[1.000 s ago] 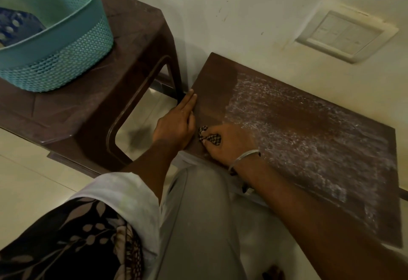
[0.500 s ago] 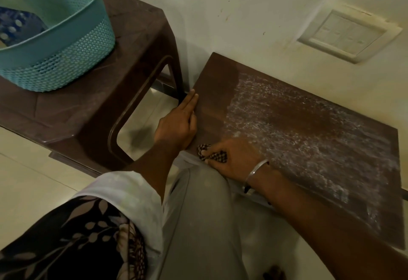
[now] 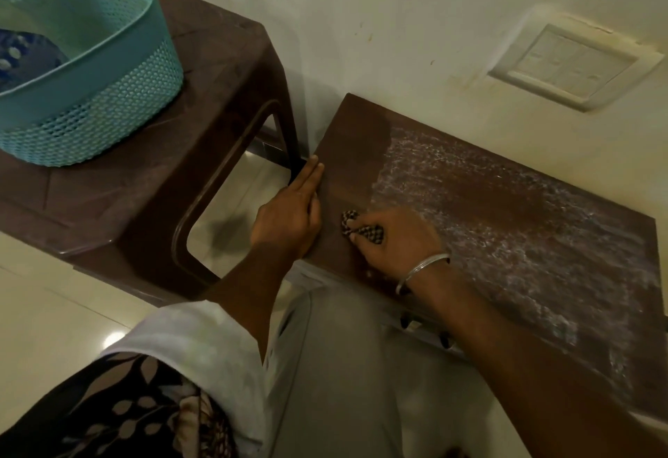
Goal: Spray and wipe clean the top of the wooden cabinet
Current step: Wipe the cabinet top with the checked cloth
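Left hand (image 3: 289, 212): laid flat along the left edge of the cabinet top (image 3: 470, 204), fingers straight and pressed together, nothing held.
Right hand (image 3: 394, 240): reached in from the lower right, palm down, fingers and thumb clamped on a checked cloth (image 3: 361, 230); a bangle (image 3: 421, 271) is worn at the wrist.
Cloth: bunched under the right hand's fingers, pressed on the top near its front left corner, just beside the left hand.
Cabinet top: brown, set against the wall; its left strip is bare, the rest is covered with white foam (image 3: 506, 240).
Stool (image 3: 224, 96): stood left of the cabinet, with a teal basket (image 3: 108, 103) on it.
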